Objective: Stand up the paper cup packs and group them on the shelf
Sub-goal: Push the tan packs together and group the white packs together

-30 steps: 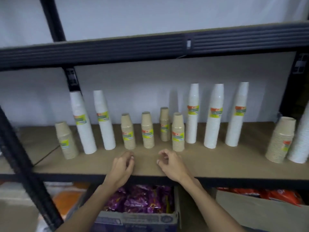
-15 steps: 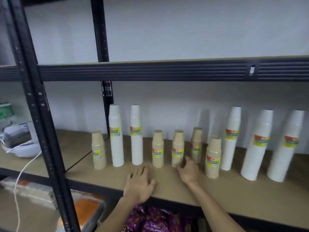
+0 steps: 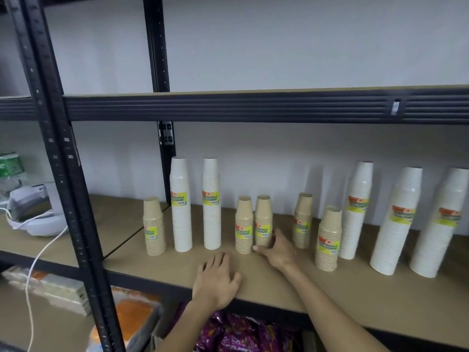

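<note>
Standing upright on the brown shelf board [image 3: 355,290], in one loose row before the white wall, are ten labelled paper cup packs.

Left to right:
- leftmost brown pack [image 3: 153,224], short, alone at the board's end.
- first white pack [image 3: 181,204] and second white pack [image 3: 211,204], tall, near each other but apart.
- second brown pack [image 3: 244,224], short, close against the next.
- held brown pack [image 3: 263,219], short, with its foot on the board.
- rear brown pack [image 3: 302,222], short, set further back.
- front brown pack [image 3: 328,237], short, set forward, just beside the next.
- third white pack [image 3: 356,212], fourth white pack [image 3: 396,219] and fifth white pack [image 3: 439,224], tall. The last is cut by the picture's edge.

Hands:
- right hand [image 3: 276,247]: curved about the foot of the held brown pack, with the thumb stretched along the front and the fingers on the pack's right side.
- left hand [image 3: 218,280]: palm down on the board near its front edge, fingers straight and spread, holding nothing.

Surroundings:
- black upright post [image 3: 66,174] at the left.
- dark beam [image 3: 253,107] of the shelf above.
- white cable [image 3: 38,262] hanging over the neighbouring board.
- purple packets [image 3: 241,334] on the level below.
</note>
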Available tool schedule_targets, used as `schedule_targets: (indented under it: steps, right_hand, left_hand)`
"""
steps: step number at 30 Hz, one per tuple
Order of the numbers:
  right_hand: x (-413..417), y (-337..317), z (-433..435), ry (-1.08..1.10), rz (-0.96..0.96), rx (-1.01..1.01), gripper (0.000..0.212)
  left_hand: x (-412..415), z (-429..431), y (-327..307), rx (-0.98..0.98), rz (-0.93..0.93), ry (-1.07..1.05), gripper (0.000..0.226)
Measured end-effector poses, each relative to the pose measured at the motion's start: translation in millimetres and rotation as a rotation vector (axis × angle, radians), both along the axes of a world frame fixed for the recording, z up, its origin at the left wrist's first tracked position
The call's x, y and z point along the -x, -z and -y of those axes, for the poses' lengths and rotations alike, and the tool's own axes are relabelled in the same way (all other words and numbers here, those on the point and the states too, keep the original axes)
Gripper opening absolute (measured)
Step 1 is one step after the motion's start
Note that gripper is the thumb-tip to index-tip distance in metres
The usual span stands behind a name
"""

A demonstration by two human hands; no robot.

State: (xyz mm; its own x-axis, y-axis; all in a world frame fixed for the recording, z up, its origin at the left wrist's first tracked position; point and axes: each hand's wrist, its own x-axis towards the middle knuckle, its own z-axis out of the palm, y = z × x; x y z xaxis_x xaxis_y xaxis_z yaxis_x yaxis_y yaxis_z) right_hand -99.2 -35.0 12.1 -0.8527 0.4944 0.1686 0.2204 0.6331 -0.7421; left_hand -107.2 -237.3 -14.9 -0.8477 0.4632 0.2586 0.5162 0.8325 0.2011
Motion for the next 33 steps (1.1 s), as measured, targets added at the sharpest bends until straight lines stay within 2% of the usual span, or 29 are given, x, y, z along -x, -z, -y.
schedule_targets:
  steps: [4,9,14,15,18,19,20,21,24,26,29,33]
  right_hand:
    - [-3,3,-7,-0.069,-0.005,0.027,0.063]
    - [-11,9,-11,-0.117,-0.015,0.048,0.063]
    - [-33,-16,1,-0.036,0.050,0.046,0.102]
    - [-38,-28,4,0.007,-0.012,0.012,0.097]
    - [-43,-81,16,0.067,-0.416,-0.185,0.065]
    - [-38,-98,19,0.028,-0.492,-0.257,0.062]
    - [-30,-114,21,-0.033,-0.486,-0.338,0.065]
    - [-20,-127,23,-0.102,-0.412,-0.413,0.071]
    - [10,-143,25,-0.288,-0.003,-0.567,0.091]
    - [25,-139,22,-0.354,0.169,-0.585,0.085]
    - [34,-134,19,-0.359,0.199,-0.547,0.067]
    - [32,-138,18,-0.344,0.199,-0.540,0.066]
  left_hand:
    - [2,-1,1,0.003,-0.004,-0.003,0.060]
    - [2,-1,2,0.004,0.002,-0.010,0.060]
    - [2,-1,2,0.016,0.028,-0.002,0.062]
    - [2,-1,2,0.026,0.036,0.001,0.063]
    - [3,-1,0,0.051,0.056,0.015,0.068]
    - [3,-1,0,0.058,0.067,0.023,0.069]
    - [3,0,0,0.062,0.075,0.026,0.069]
    - [2,0,-1,0.064,0.077,0.027,0.069]
    - [-1,1,-4,0.063,0.081,0.025,0.067]
    - [-2,1,-4,0.059,0.085,0.020,0.068]
    - [-1,1,-3,0.068,0.092,0.018,0.070]
    - [-1,1,-3,0.074,0.081,0.022,0.069]
